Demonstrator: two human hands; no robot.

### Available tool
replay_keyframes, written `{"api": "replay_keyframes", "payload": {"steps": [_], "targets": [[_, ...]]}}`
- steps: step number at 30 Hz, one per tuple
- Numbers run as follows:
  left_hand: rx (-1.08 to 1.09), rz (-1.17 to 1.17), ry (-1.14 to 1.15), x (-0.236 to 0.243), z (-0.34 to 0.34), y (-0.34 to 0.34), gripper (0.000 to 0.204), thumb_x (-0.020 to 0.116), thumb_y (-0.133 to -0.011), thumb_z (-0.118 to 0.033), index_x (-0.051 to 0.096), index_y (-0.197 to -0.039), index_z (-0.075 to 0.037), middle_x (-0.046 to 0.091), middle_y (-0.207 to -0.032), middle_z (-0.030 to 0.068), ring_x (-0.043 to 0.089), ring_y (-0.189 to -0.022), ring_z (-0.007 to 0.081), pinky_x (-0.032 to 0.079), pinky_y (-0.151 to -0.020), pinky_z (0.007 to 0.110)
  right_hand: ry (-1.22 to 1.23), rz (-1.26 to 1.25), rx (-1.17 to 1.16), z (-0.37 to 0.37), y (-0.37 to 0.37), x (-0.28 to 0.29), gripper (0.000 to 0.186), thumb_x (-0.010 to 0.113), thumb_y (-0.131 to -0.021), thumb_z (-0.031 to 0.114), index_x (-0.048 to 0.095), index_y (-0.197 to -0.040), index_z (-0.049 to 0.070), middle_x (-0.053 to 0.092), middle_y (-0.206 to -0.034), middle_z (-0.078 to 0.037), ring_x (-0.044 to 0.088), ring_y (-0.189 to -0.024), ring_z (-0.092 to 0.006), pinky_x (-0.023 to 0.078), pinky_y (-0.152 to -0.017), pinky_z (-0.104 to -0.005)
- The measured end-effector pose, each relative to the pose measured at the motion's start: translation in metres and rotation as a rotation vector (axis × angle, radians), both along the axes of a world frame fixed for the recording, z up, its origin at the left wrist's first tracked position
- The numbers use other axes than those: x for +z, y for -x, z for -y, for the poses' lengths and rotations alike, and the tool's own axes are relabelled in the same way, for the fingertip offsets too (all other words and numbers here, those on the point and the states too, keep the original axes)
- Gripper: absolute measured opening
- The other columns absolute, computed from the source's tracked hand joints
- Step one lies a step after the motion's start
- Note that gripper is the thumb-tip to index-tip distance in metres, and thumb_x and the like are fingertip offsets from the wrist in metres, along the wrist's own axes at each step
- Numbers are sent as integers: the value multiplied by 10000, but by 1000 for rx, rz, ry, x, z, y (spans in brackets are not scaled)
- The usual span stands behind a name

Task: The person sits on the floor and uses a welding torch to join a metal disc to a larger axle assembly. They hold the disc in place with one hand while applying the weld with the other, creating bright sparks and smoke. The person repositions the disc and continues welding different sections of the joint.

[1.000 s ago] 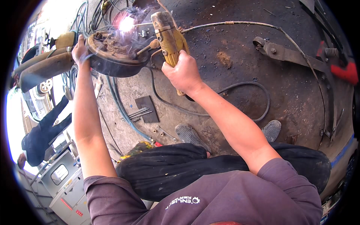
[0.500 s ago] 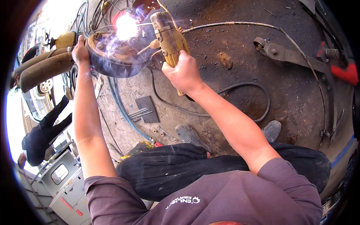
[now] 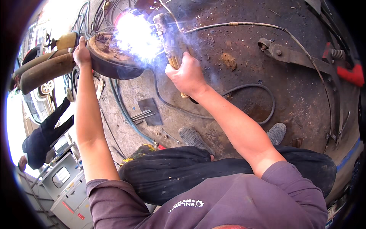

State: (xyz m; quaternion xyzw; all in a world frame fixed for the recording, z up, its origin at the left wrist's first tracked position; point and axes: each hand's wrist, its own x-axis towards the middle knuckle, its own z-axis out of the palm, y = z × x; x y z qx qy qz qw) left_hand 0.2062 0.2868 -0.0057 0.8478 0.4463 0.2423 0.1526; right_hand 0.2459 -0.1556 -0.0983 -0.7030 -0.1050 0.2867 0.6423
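In my right hand (image 3: pixel 187 76) is a worn yellowish electrode holder (image 3: pixel 169 34), with the fingers closed round its handle. A large white-blue welding arc (image 3: pixel 137 36) glares just left of the holder's head. The glare hides the electrode tip and the weld spot. My left hand (image 3: pixel 82 54) grips the left edge of a round, rusty brake-drum-like part (image 3: pixel 110 63), its thumb pointing up and the other fingers mostly hidden. The part is dark on its side wall and brown on top. Bluish smoke drifts about the arc.
Several loose electrodes (image 3: pixel 140 116) lie by a dark plate (image 3: pixel 150 110) on the floor. Hoses (image 3: pixel 124 107) and a black cable (image 3: pixel 263 87) cross the ground. Brown cylinders (image 3: pixel 45 74) stand at left, near another person (image 3: pixel 40 149). A steel arm (image 3: pixel 297 57) lies at right.
The arc has grown much larger and brighter and spread right, covering part of the drum and the holder's head. Both hands have stayed almost in place.
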Motion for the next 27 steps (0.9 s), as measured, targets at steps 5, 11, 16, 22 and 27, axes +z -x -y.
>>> {"api": "replay_keyframes", "payload": {"steps": [5, 11, 16, 22, 27], "targets": [[-35, 60, 35, -6, -11, 2, 579, 621, -989, -522, 777, -1112, 22, 781, -1053, 173, 704, -1016, 232, 492, -950, 329, -5, 26, -4, -1, 2, -6, 409, 721, -825, 227, 608, -964, -141, 695, -877, -341, 721, -862, -461, 586, -800, -464], [-44, 62, 27, -9, -19, 4, 601, 615, -991, -534, 780, -1068, 40, 781, -1019, 176, 704, -981, 228, 496, -923, 333, 1, 15, -2, -1, 3, -8, 382, 730, -823, 229, 610, -955, -109, 704, -865, -311, 727, -852, -443, 585, -793, -464], [-28, 92, 77, -11, -16, 1, 614, 615, -991, -543, 784, -987, 48, 765, -906, 159, 670, -877, 214, 496, -862, 349, -2, -10, 7, 1, 0, -3, 400, 723, -828, 237, 603, -976, -115, 705, -902, -316, 724, -893, -437, 579, -819, -457], [-331, 338, 123, -23, -34, 14, 579, 670, -987, -480, 712, -733, 38, 633, -727, 8, 524, -705, 132, 467, -688, 320, -15, 77, 8, 0, 9, -9, 283, 715, -843, 186, 638, -977, -52, 706, -847, -167, 692, -778, -246, 556, -726, -378], [66, -63, -52, -9, -15, 3, 662, 592, -945, -654, 794, -1012, -27, 775, -964, 148, 701, -972, 248, 496, -914, 363, -131, -37, -70, 23, 8, -10, 269, 738, -843, 156, 613, -974, -42, 691, -792, -129, 674, -702, -190, 552, -676, -349]]}}
